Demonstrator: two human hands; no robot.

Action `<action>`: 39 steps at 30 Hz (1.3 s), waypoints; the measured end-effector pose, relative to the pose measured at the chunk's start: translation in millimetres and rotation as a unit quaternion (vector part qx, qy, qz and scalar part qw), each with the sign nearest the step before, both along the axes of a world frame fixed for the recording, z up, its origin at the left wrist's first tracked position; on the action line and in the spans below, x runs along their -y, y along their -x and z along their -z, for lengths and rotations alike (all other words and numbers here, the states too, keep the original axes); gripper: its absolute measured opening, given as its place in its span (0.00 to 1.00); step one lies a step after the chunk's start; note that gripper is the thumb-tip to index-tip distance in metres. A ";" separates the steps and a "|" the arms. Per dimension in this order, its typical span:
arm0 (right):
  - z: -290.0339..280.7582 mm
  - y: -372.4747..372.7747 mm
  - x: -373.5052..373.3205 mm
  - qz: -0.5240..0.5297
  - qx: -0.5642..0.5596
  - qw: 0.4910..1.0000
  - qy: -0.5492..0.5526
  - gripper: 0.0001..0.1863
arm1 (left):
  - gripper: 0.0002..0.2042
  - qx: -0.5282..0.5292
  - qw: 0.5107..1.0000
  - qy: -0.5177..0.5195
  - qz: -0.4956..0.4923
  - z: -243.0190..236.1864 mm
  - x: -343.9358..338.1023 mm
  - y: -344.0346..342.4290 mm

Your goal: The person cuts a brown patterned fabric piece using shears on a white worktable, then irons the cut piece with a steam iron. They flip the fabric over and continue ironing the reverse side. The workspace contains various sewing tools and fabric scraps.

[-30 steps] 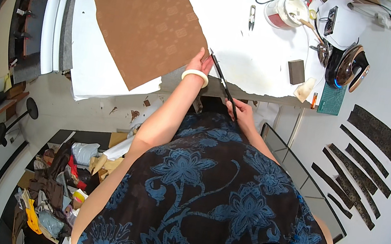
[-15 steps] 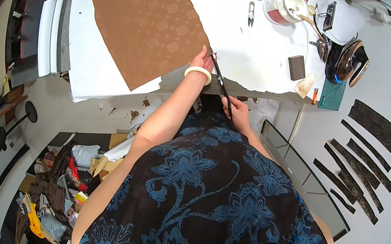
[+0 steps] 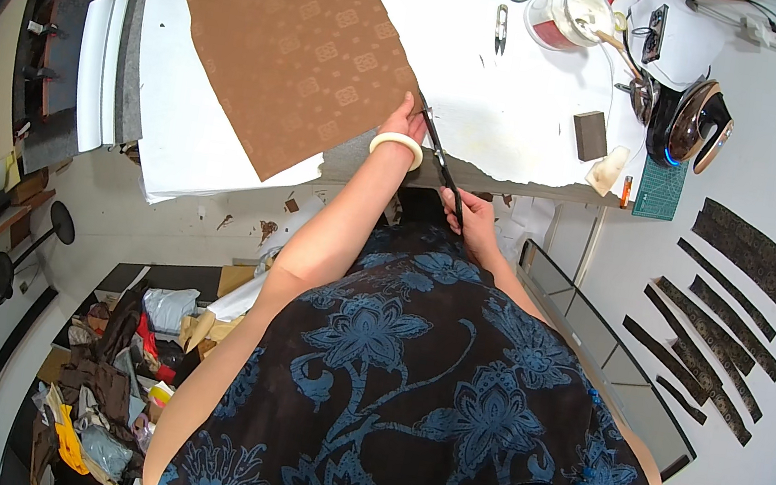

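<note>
A large piece of brown patterned fabric (image 3: 301,49) lies on the white-covered table, its lower right corner at the near edge. My left hand (image 3: 406,120), with a cream bangle at the wrist, grips the fabric by that corner, thumb on top. Long dark scissors (image 3: 443,155) slant from my right hand up to the fabric's right edge. My right hand (image 3: 472,220) is closed round their handles, just off the table's near edge. The blade tips meet the cloth beside my left fingers, but I cannot tell how far apart they are.
Thread snips (image 3: 501,31), a white tub (image 3: 567,18) with a brush, a dark block (image 3: 588,136) and an iron (image 3: 701,129) stand to the right. A green cutting mat (image 3: 660,188) lies below the iron. Dark fabric strips (image 3: 707,325) hang at far right.
</note>
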State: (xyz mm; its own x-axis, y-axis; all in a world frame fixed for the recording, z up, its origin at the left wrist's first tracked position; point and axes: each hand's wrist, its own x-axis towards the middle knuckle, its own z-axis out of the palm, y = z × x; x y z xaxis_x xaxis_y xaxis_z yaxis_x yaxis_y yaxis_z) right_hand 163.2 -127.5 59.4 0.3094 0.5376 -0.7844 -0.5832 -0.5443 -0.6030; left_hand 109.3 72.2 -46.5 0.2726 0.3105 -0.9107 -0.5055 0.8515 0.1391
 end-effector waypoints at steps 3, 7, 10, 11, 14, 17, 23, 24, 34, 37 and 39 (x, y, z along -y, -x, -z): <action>0.2 0.0 1.6 0.004 -0.007 1.000 -0.011 0.14 | 0.25 -0.004 1.000 0.001 0.003 -0.7 0.3 -1.5; -2.0 -1.8 4.1 -0.009 0.004 1.000 -0.014 0.14 | 0.23 0.015 1.000 0.009 0.004 4.6 -0.1 -0.3; -5.9 -3.6 -0.4 -0.017 0.011 1.000 -0.007 0.14 | 0.22 -0.001 1.000 0.013 0.000 10.6 0.0 -1.2; -6.9 -3.4 -2.4 -0.013 0.009 1.000 -0.004 0.14 | 0.22 -0.001 1.000 0.011 -0.004 11.8 0.4 -2.0; -5.8 -3.4 -4.2 -0.006 0.002 1.000 -0.001 0.15 | 0.22 0.001 1.000 0.010 -0.014 3.4 -2.0 -3.5; -3.4 -2.8 -3.6 -0.001 -0.005 1.000 0.000 0.15 | 0.22 0.002 1.000 0.014 -0.018 -2.1 -2.9 -3.9; -0.5 -2.5 -2.1 0.008 -0.012 1.000 0.001 0.14 | 0.21 0.004 1.000 0.015 -0.026 -9.1 -3.3 -4.3; -0.9 -2.0 -2.3 0.010 -0.012 1.000 0.002 0.14 | 0.20 0.002 0.999 0.017 -0.027 -8.1 -3.3 -4.5; -0.1 2.8 -1.6 0.018 0.001 1.000 -0.004 0.13 | 0.18 0.013 0.999 0.014 -0.036 -4.6 -2.3 -5.4; -1.8 4.6 -2.1 0.019 0.006 1.000 -0.009 0.11 | 0.18 0.015 0.999 0.020 -0.031 -5.3 -2.8 -5.3; -1.9 5.2 -2.2 0.018 0.009 1.000 -0.012 0.11 | 0.18 0.011 0.999 0.021 -0.034 -5.9 -2.8 -5.5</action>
